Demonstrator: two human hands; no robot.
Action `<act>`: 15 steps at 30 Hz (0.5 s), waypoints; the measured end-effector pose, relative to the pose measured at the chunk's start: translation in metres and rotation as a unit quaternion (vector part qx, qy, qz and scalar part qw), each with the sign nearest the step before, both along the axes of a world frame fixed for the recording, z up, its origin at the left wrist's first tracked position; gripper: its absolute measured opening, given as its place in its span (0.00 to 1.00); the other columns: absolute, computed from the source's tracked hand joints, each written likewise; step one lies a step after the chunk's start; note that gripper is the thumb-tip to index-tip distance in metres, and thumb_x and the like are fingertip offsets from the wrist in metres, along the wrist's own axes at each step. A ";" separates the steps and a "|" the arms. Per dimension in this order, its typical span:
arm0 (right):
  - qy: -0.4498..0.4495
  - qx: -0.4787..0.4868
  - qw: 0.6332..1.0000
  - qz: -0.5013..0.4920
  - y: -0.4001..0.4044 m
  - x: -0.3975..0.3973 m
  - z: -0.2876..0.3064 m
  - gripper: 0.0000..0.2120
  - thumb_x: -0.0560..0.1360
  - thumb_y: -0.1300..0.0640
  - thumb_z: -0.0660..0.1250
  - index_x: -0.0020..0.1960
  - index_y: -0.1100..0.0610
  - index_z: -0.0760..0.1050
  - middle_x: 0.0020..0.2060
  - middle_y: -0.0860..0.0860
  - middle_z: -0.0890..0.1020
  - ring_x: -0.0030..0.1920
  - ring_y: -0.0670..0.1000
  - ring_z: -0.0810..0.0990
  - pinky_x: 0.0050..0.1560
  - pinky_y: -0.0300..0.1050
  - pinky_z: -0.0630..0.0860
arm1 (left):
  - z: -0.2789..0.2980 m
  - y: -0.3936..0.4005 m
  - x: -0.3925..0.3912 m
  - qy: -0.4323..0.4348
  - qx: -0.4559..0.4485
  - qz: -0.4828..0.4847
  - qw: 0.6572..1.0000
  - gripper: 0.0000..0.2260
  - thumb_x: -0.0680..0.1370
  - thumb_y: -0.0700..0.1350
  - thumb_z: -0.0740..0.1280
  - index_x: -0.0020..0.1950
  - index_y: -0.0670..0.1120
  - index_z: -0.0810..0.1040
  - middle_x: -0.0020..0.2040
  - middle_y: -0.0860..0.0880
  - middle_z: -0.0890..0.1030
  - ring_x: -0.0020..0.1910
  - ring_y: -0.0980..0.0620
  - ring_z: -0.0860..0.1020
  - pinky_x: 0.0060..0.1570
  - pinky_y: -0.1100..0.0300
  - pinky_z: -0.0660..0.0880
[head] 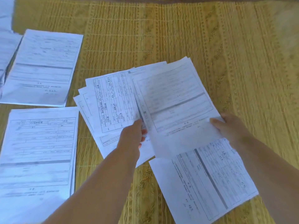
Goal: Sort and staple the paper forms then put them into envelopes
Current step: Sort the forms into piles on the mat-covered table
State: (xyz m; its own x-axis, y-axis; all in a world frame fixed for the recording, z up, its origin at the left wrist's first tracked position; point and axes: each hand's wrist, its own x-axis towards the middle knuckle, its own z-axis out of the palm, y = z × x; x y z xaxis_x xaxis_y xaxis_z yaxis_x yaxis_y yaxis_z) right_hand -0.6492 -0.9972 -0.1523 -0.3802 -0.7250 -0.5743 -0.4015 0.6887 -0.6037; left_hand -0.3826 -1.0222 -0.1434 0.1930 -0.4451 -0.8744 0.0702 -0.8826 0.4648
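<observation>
A loose, fanned heap of printed paper forms [113, 101] lies in the middle of a yellow woven mat. My right hand [226, 126] pinches the lower right corner of the top sheet [176, 102], which is lifted slightly and blurred. My left hand [132, 136] reaches in under that sheet's left edge, fingers tucked between it and the forms below. Another form [208, 180] lies flat below the heap, partly under my right forearm. Two sorted stacks sit at the left: one at the far left [43, 67], one nearer [38, 151].
More white sheets [6, 38] poke in at the top left corner. The yellow woven mat [226, 46] spreads bare across the back and right. A dark seam runs along the mat's far edge.
</observation>
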 end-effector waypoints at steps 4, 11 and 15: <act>-0.001 -0.018 1.000 0.026 0.002 -0.003 0.004 0.07 0.76 0.57 0.67 0.40 0.48 0.78 0.38 0.49 0.80 0.39 0.50 0.77 0.37 0.43 0.71 | 0.005 -0.002 -0.028 -0.046 -0.054 -0.133 0.989 0.07 0.76 0.50 0.69 0.47 0.47 0.76 0.38 0.53 0.75 0.36 0.54 0.74 0.38 0.62 0.70; -0.047 -0.014 0.998 -0.024 0.000 -0.008 0.010 0.10 0.75 0.58 0.70 0.56 0.53 0.78 0.51 0.52 0.82 0.48 0.53 0.80 0.47 0.48 0.74 | 0.018 0.008 -0.043 -0.028 -0.208 -0.182 0.961 0.17 0.78 0.35 0.57 0.57 0.55 0.74 0.45 0.60 0.79 0.45 0.56 0.79 0.37 0.67 0.76; -0.252 0.028 0.967 -0.033 -0.003 -0.016 0.028 0.28 0.65 0.47 0.76 0.63 0.48 0.75 0.57 0.48 0.83 0.59 0.54 0.80 0.58 0.52 0.72 | 0.030 -0.002 -0.019 0.028 -0.246 -0.238 0.939 0.16 0.79 0.37 0.60 0.48 0.60 0.74 0.44 0.61 0.80 0.44 0.60 0.78 0.40 0.69 0.74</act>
